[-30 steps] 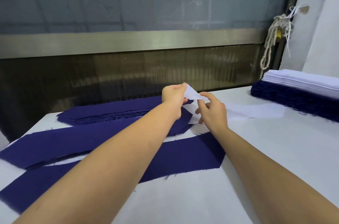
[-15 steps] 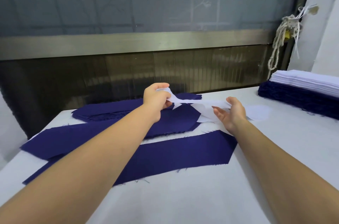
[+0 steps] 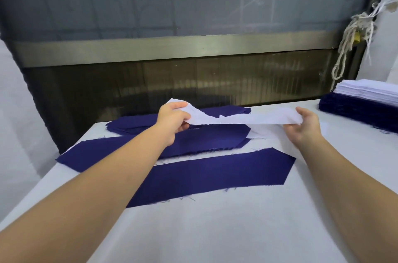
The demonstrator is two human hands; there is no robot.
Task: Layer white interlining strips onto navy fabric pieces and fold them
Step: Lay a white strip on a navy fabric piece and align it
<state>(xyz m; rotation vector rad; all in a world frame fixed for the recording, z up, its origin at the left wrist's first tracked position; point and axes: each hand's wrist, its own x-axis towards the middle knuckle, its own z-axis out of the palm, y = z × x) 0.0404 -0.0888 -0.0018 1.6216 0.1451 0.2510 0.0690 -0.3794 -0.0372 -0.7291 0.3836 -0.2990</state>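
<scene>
The left grip [image 3: 172, 120] is closed round the left end of a white strip [image 3: 247, 117], fingers curled under and thumb pressed on top, so that end bunches up a little. The right grip [image 3: 305, 127] is looser: the strip's right end sits between the raised thumb and the half-curled fingers below it, in what looks like a light pinch. Between the 2 grips the strip hangs stretched out, lifted clear above the worktop [image 3: 215, 230] and touching nothing else.

Under and just in front of it lie 2 long navy pieces, side by side and slightly apart. The middle navy piece [image 3: 193, 140] has a bit of white showing at its right end; whether that white lies over or under it cannot be told. The near navy piece [image 3: 215, 174] is bare, flat and frayed along its edges. Behind the left grip is a low pile of navy pieces [image 3: 133, 125]. Far to the right stands a taller stack, white strips [image 3: 370, 92] on top of navy fabric [image 3: 355, 112], with a knotted rope [image 3: 349, 43] hanging behind it.

The step in hand appears to be carrying 1 strip over to a navy piece, so the layering is under way and the fold is not yet made. The next move likely calls for lowering the strip with both ends level, lining its long edges up with the bare navy piece, and letting it down without slack, since thin interlining wrinkles and drifts easily.
</scene>
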